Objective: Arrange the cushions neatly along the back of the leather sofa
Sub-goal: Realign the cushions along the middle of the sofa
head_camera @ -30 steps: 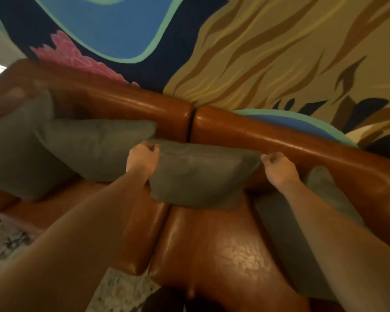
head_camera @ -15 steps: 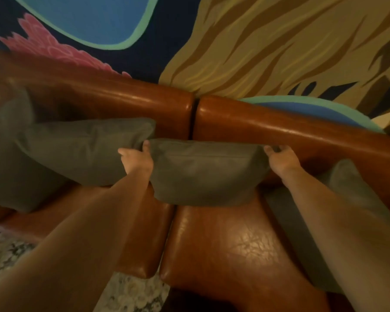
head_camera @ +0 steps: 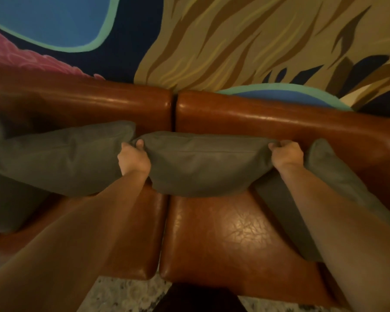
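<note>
— Along the back of the leather sofa, what are we looking at?

— We are seeing the sofa running across the whole view, its backrest split by a dark seam, with two seat pads below. Four grey cushions are sitting on it: a far-left cushion lying blurred at the edge, a left cushion leaning on the backrest, the middle cushion standing upright across the seam, and a right cushion slanting down the seat.

— And where are our hands sitting?

— We are gripping the middle cushion by its two upper corners. Our left hand is pinching the left corner, thumb on top, right where the left cushion is touching it. Our right hand is curling its fingers round the right corner, wedged between the middle and right cushions.

— Any room to move?

— The cushions are crowding each other sideways; the seat in front is lying bare to its front edge.
</note>
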